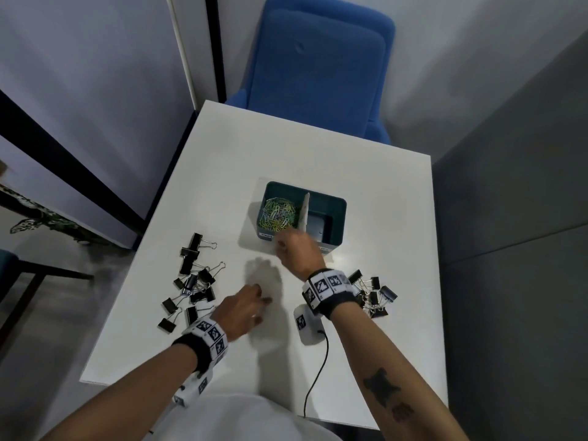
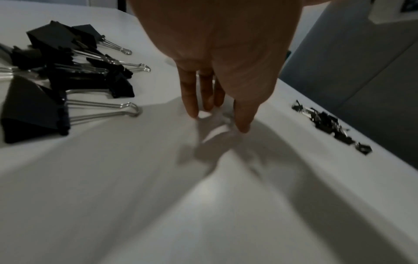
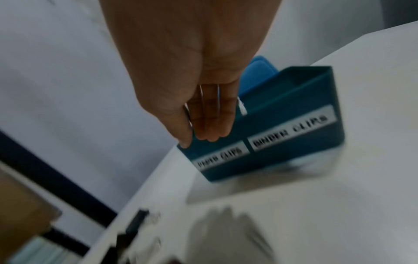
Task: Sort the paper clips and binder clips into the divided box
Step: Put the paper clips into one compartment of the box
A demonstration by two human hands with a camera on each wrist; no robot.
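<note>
both forearms reach in from the near edge. left hand (image 1: 246, 305) rests straight fingers on bare table (image 1: 222, 173), holding nothing. right hand (image 1: 297, 251), fingers together at the box (image 1: 331, 202) near wall; whether it holds anything i cannot tell. paper clips (image 1: 280, 213) fill the left compartment; binder clips (image 1: 191, 281) lie loose left and right. a careless drop could land one among the paper clips.
</note>
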